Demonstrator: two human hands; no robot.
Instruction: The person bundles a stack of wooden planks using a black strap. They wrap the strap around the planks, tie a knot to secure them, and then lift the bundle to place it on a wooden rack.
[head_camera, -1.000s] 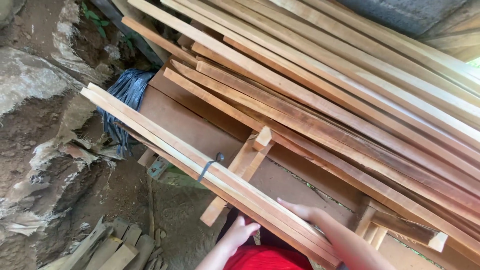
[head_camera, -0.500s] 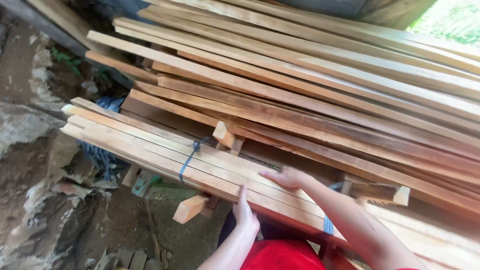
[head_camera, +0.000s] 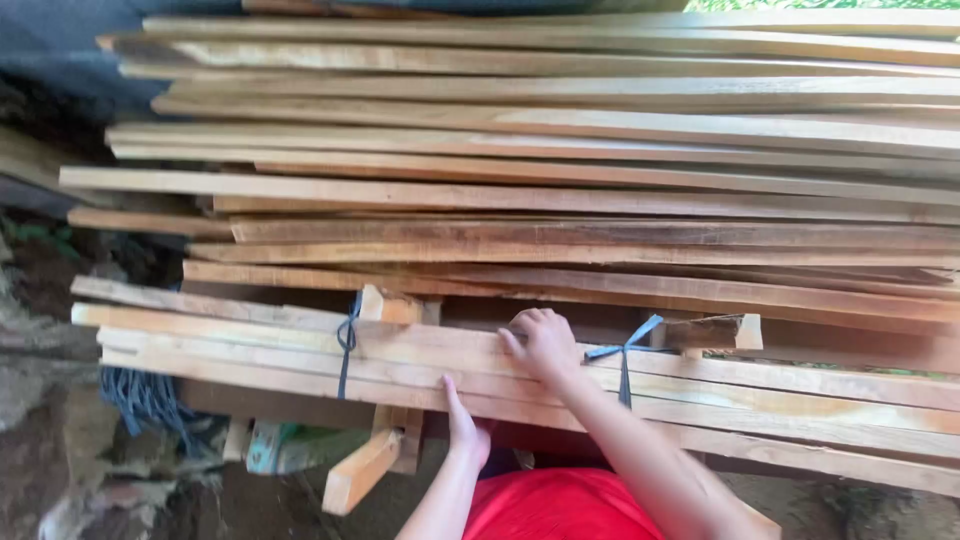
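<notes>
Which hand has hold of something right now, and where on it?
Both: right hand grips the strapped bundle of pale wooden slats over its far edge; left hand presses its near underside.

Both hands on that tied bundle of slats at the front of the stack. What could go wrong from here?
1. The bundle of slats is held by only two thin ties: the dark tie and the blue tie. Loose slats might slide out.
2. The right hand curls over the bundle's far edge beside the stacked planks; fingers could get pinched.
3. The left hand grips rough sawn edges from below; splinters seem likely.
</notes>
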